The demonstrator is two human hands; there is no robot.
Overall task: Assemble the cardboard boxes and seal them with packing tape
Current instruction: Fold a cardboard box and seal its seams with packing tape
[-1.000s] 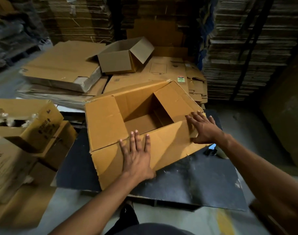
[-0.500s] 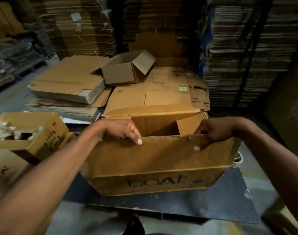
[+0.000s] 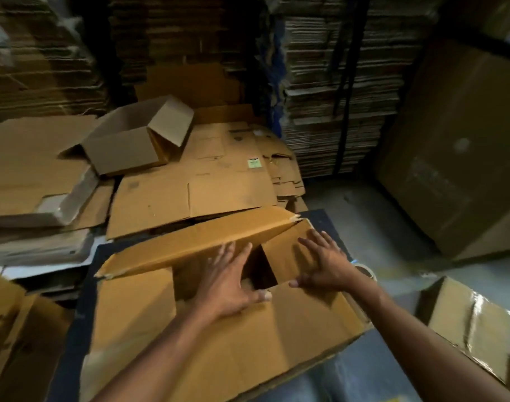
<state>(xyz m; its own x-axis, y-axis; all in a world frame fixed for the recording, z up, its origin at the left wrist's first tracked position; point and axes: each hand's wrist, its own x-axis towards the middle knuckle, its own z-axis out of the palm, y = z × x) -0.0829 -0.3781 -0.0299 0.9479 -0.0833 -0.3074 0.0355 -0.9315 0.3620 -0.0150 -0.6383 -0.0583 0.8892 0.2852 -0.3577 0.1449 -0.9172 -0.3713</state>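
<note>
Both hands have let go of the box edge and now lie flat, fingers straight. We press our left hand [image 3: 224, 282] on the near flap and our right hand [image 3: 323, 265] on the right flap of the cardboard box [image 3: 219, 329]. It sits on a dark board [image 3: 74, 343]. A gap between the flaps shows a dark inside. A tape roll [image 3: 367, 271] peeks out beside our right wrist. Behind lie flat cardboard sheets [image 3: 190, 192] and a small open box [image 3: 132, 143].
</note>
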